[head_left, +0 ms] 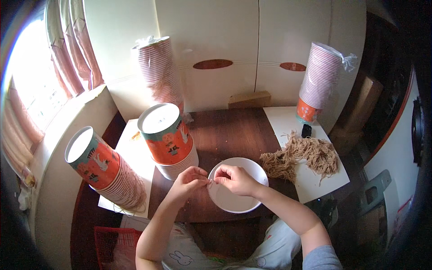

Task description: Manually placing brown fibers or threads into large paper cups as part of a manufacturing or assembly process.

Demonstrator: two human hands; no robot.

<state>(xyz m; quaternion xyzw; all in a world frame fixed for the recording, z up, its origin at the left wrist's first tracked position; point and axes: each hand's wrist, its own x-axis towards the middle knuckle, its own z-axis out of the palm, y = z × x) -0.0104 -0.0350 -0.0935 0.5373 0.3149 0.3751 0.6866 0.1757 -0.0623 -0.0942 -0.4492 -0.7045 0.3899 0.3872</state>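
A white round paper tub (238,201) stands in front of me on the dark wooden table, its open mouth facing up. At its left rim my left hand (190,181) pinches with thumb and forefinger. My right hand (237,181) reaches over the tub from the right, its fingers also pinched at that same spot. The fingertips of both hands nearly meet. What they hold there is too small to make out. Right of the tub lies a heap of tan cords (310,155), partly on a white board.
Nested orange printed tubs stand at left in a near stack (167,139) and a leaning stack (105,168). Tall wrapped stacks rise at back left (157,72) and back right (318,83). A small black object (306,131) sits by the cords. A red basket (114,245) is below left.
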